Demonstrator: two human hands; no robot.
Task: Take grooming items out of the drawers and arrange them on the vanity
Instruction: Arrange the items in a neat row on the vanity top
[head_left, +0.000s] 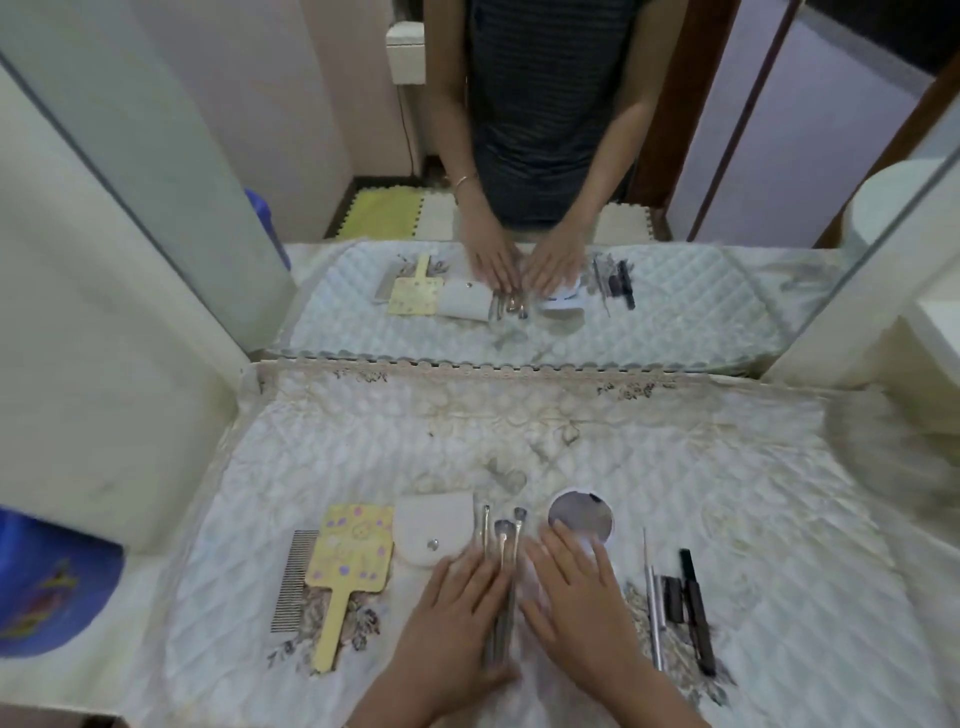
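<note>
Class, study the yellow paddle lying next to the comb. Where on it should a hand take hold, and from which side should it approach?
Grip the handle of the paddle, coming from the near edge. It is narrow, points toward the person and juts clear, while the wide flat head is hemmed by the comb on its left and the pouch on its right.

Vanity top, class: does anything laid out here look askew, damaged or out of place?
Nothing stands out. The comb, yellow paddle, pouch, brushes, round mirror and dark sticks lie in one row, roughly parallel, none visibly broken or spilled.
</note>
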